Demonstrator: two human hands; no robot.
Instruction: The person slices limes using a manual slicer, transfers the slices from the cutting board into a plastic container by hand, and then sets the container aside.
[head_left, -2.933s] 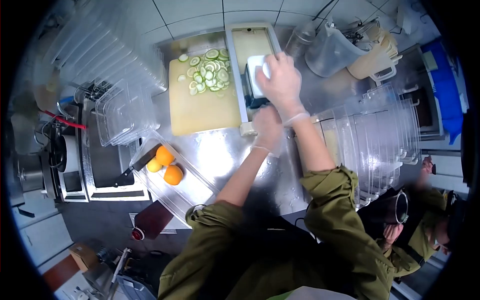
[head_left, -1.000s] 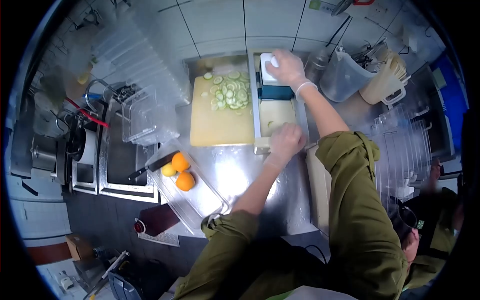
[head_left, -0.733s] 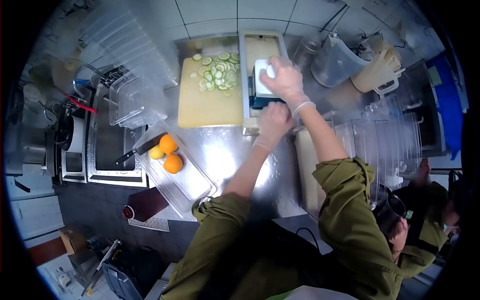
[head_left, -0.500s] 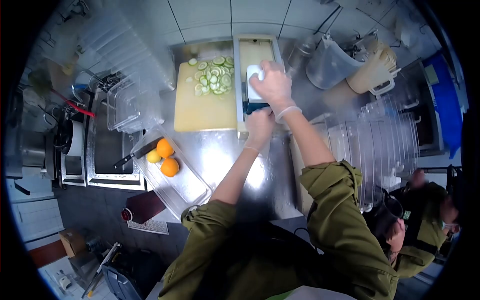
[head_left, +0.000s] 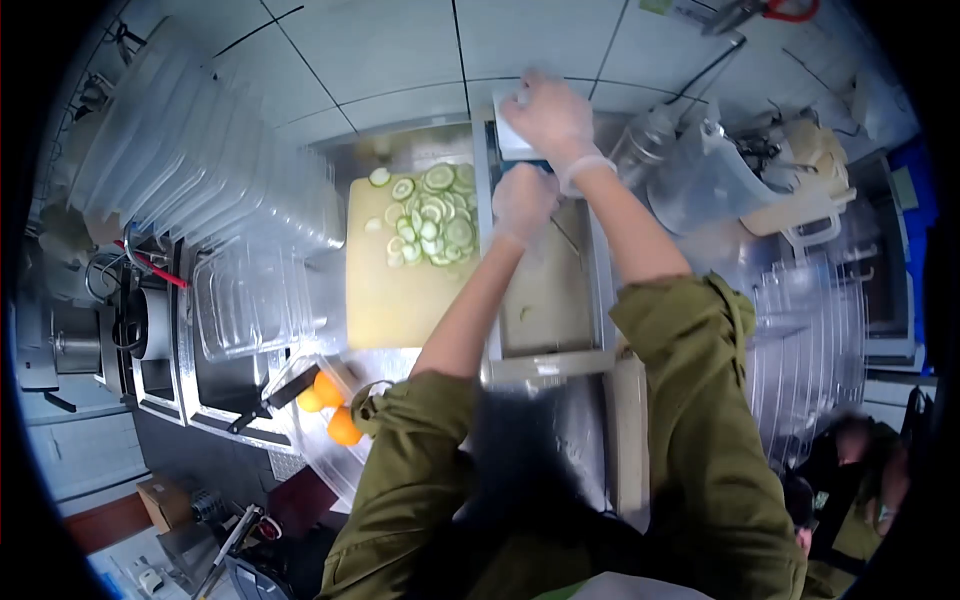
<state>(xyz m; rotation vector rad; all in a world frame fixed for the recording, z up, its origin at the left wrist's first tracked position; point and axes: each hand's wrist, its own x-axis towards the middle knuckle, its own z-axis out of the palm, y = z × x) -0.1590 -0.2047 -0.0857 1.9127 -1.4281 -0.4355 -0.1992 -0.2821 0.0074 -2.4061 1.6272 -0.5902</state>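
Note:
My right hand (head_left: 552, 118), in a clear glove, is closed over a white block-shaped holder (head_left: 512, 135) at the far end of a long slicer frame (head_left: 548, 362). Just nearer, my left hand (head_left: 525, 203), also gloved, is closed by the dark slicer part at the frame; what its fingers hold is hidden. Left of the frame, a pile of thin green-rimmed slices (head_left: 437, 222) lies on a yellowish cutting board (head_left: 390, 310).
Stacked clear containers (head_left: 215, 165) stand at the left. A clear tray (head_left: 335, 470) holds oranges (head_left: 343, 427) and a knife (head_left: 275, 400). At right are a clear pitcher (head_left: 700, 175) and upright clear containers (head_left: 810, 350). A person (head_left: 855, 490) is at lower right.
Both hands and the white holder have moved forward, toward the tiled wall. The view has shifted, and more of the slicer frame's near end shows.

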